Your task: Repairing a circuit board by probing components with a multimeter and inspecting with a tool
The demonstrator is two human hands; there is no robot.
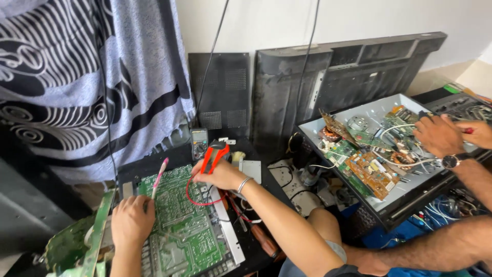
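The left hand [132, 221] grips a pink pen [158, 178] over the green circuit board [187, 231]; the right hand [221, 174] pinches red probes [214, 154].

Head view, steeply down; workbench close

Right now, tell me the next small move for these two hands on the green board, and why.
Probably lower the pink-tipped probe in the left hand onto the green circuit board. Its tip looks raised off the board, while the right hand already grips the red probes, and the multimeter sits just behind.
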